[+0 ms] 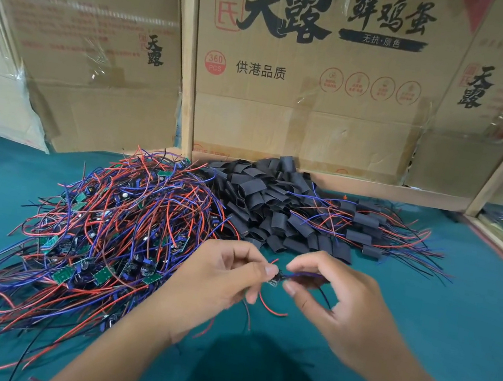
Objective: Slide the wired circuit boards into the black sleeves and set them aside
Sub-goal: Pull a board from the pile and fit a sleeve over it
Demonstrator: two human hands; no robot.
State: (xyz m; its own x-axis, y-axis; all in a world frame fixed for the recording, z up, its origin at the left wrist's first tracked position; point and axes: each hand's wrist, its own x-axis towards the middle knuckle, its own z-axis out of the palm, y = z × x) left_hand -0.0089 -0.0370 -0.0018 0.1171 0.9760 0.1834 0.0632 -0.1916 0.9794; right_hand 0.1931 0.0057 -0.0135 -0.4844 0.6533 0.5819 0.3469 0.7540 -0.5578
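Green felt tabletop point(470, 326) fills the near ground, w/ a dark shadow at the bottom edge between the forearms. Left hand point(215, 280) pinches a small wired circuit board point(274, 279) between thumb and forefinger, other fingers curled. Right hand point(340, 308) pinches the board's blue wires point(305, 276) just right of it, thumb under, forefinger over. Board's long axis runs approx left-right, wire end pointing right; red lead point(270, 308) droops below toward the felt. Board is held just above the felt, front centre. Behind-left: big tangled pile of unsleeved boards point(111, 226) w/ red, blue, black wires. Behind centre: heap of loose black sleeves point(261, 205). Right of that: finished sleeved boards point(366, 232), laid roughly left-right, wires fanning right. Far back: upright cardboard egg cartons point(314, 67) w/ Chinese print, wood strips between.
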